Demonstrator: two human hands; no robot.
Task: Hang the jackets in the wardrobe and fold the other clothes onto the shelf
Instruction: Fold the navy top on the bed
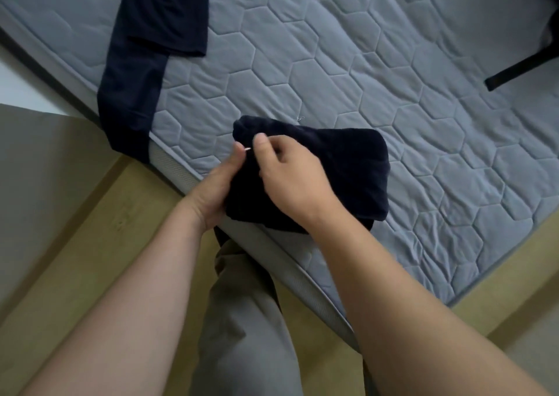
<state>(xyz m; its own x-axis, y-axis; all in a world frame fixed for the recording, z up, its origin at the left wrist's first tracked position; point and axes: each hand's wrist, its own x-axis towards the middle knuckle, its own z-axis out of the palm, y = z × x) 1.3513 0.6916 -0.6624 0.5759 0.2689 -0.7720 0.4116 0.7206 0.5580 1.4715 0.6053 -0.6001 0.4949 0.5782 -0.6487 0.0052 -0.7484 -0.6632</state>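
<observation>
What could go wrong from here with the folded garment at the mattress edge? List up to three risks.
1. The bundle sits at the mattress edge, partly overhanging, so it may slip to the floor.
2. The left hand and right hand both hold it at one end; lifted like that, the folds might fall open.
3. The second garment drapes over the edge and could slide off.

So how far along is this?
Done: one piece is folded into a bundle at the mattress edge. In hand: left hand grips its near side, right hand pinches its far corner. To do: another garment lies unfolded, hanging off the mattress; no wardrobe or shelf in view.
</observation>
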